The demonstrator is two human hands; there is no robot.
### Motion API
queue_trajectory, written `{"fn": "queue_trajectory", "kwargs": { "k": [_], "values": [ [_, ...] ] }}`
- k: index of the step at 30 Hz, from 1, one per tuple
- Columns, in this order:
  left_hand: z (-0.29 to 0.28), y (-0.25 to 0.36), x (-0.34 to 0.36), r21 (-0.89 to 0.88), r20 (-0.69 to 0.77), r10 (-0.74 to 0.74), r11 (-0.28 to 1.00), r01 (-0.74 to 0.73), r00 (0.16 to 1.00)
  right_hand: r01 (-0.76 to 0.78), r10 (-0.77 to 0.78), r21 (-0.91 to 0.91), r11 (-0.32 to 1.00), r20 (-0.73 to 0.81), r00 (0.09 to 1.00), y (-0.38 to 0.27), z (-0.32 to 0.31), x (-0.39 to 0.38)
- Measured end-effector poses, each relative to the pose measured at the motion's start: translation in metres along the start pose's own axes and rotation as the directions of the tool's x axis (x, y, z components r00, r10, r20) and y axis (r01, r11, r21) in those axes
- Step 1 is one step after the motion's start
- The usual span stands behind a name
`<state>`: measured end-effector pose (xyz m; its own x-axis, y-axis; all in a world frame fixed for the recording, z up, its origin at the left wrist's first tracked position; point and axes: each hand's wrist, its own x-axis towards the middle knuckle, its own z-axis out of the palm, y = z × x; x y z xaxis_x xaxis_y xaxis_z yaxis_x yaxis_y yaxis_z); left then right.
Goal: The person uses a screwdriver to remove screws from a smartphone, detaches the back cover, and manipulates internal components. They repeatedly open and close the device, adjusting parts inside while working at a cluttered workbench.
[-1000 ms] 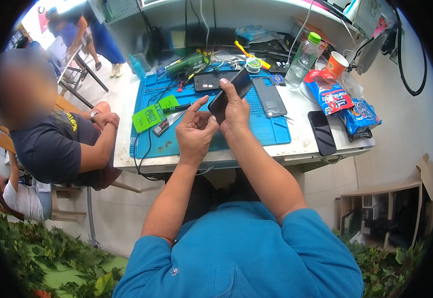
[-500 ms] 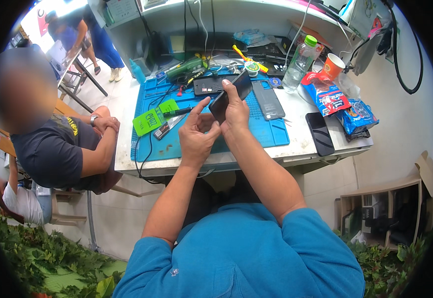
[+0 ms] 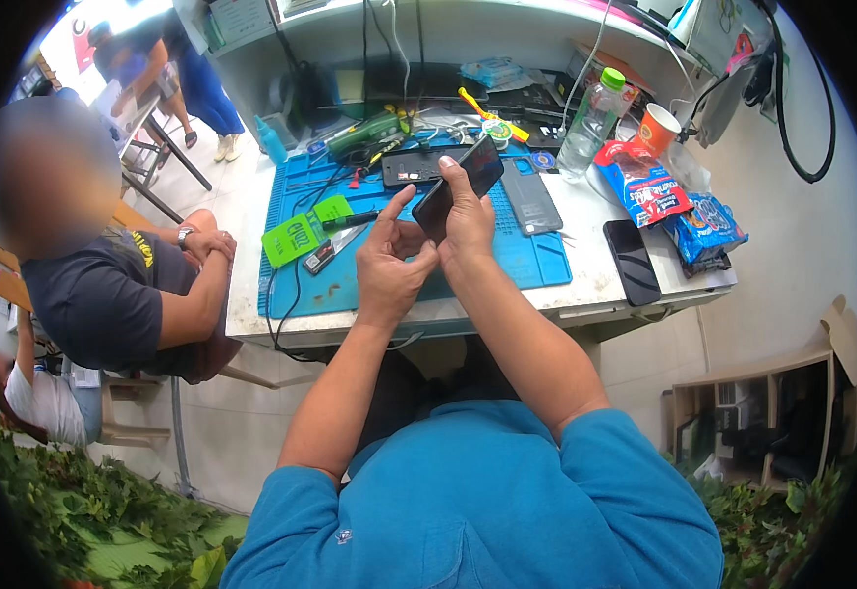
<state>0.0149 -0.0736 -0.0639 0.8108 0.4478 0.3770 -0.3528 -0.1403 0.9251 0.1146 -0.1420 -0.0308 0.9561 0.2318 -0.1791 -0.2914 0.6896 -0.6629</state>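
Note:
My right hand (image 3: 466, 221) is wrapped round a dark smartphone (image 3: 472, 175), its thumb lying along the phone's face. The phone is tilted above the mat, with faint reddish marks on its upper part. Beside its lower end is my left hand (image 3: 394, 265), thumb and index finger spread apart and the other fingers partly curled. Its fingertips come close to the phone's edge; whether they touch it I cannot tell. Beyond the phone lies an opened phone body (image 3: 414, 169). A grey phone back panel (image 3: 531, 196) rests to the right.
The blue work mat (image 3: 350, 290) bears a bright green card (image 3: 296, 236), a black pen-like tool (image 3: 350, 221) and a green power tool (image 3: 364, 133). Rightward are a bottle (image 3: 585, 133), an orange cup (image 3: 657, 130), snack bags (image 3: 642, 182) and another phone (image 3: 632, 263). A person (image 3: 124, 294) sits at left.
The phone in my right hand has shifted and turned very slightly. My left hand stays almost in place, with its fingers in much the same pose.

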Motion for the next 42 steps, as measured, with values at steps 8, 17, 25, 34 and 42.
{"fn": "queue_trajectory", "kwargs": {
  "k": [8, 17, 25, 34, 42],
  "values": [
    [0.002, 0.002, 0.000, 0.104, 0.036, 0.040, 0.994, -0.044, 0.999, -0.137, 0.137, 0.013, 0.990, -0.007, 0.991, 0.003, -0.014, 0.008],
    [-0.065, 0.077, 0.035, 0.347, 0.287, -0.197, 0.934, 0.090, 0.937, -0.445, 0.382, 0.163, 0.880, 0.311, 0.870, 0.008, -0.014, -0.041],
    [-0.079, 0.129, 0.116, 0.618, 0.494, -0.403, 0.786, 0.015, 0.771, 0.712, -0.090, -0.661, 0.236, 0.715, 0.693, -0.044, -0.034, -0.055],
    [-0.030, 0.146, 0.158, 0.693, 0.550, -0.457, 0.717, -0.076, 0.699, 0.930, -0.347, -0.366, -0.017, 0.875, 0.338, -0.051, -0.009, -0.008],
    [-0.032, 0.142, 0.157, 0.636, 0.553, -0.416, 0.771, -0.043, 0.722, 0.917, -0.366, -0.394, -0.059, 0.864, 0.347, -0.060, -0.013, -0.001]
  ]
}}
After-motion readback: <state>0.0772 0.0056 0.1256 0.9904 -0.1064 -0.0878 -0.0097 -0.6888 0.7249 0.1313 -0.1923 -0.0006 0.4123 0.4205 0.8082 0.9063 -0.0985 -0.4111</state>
